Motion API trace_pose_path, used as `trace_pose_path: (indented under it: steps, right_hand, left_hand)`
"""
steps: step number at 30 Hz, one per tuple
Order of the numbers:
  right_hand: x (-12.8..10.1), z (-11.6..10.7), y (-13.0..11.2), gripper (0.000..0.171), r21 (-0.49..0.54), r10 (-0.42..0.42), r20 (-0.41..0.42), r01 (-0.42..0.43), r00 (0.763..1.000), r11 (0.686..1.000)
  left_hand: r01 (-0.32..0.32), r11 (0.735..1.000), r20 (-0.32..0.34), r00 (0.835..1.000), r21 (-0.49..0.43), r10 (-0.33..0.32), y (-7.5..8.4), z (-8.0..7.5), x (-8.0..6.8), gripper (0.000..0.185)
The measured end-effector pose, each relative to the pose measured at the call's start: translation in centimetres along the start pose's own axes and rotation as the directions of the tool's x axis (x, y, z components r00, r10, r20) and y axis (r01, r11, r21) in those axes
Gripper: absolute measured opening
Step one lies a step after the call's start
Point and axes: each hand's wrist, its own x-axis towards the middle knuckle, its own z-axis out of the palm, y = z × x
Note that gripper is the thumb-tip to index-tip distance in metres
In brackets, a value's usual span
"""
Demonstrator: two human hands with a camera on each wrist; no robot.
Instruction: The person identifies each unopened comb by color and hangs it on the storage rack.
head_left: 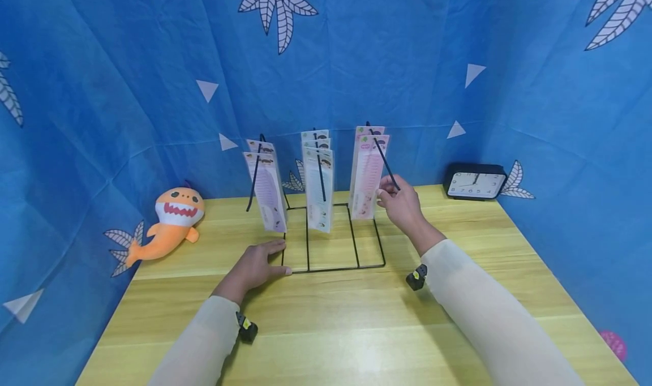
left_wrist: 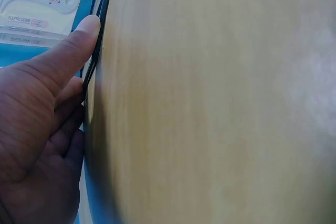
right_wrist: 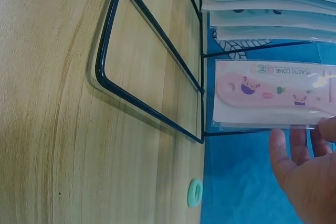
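A black wire rack [head_left: 331, 268] stands on the wooden table [head_left: 356, 329], its three slanted hooks hung with packaged combs. My left hand [head_left: 272, 258] lies flat at the base's front left corner, and its thumb [left_wrist: 89, 30] runs along the wire [left_wrist: 103, 3]. My right hand [head_left: 389, 192] is up at the tip of the right hook and pinches the edge of the front pink comb pack [head_left: 367, 176]. In the right wrist view the thumb [right_wrist: 328, 129] overlaps that pack [right_wrist: 268, 95] with the fingers behind it. More packs hang on the middle hook [head_left: 318, 188] and the left hook [head_left: 267, 191].
An orange shark plush [head_left: 170, 222] lies at the table's left edge. A black clock [head_left: 476, 182] stands at the back right. Blue patterned cloth walls the table on three sides. A small green ring [right_wrist: 195, 192] shows past the table edge, and a pink object [head_left: 613, 343] lies low right.
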Motion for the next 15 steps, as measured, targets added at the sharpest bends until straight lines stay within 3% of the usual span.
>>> trace_pose_path:
  steps: [15]
  right_hand:
    - [-0.07, -0.14, -0.15, 0.025, -0.017, 0.021, -0.003, -0.021, 1.0, 1.0]
  left_hand:
    - [0.026, 0.999, 0.01, 1.0, -0.03, -0.025, 0.38, -0.14, -0.12, 0.079]
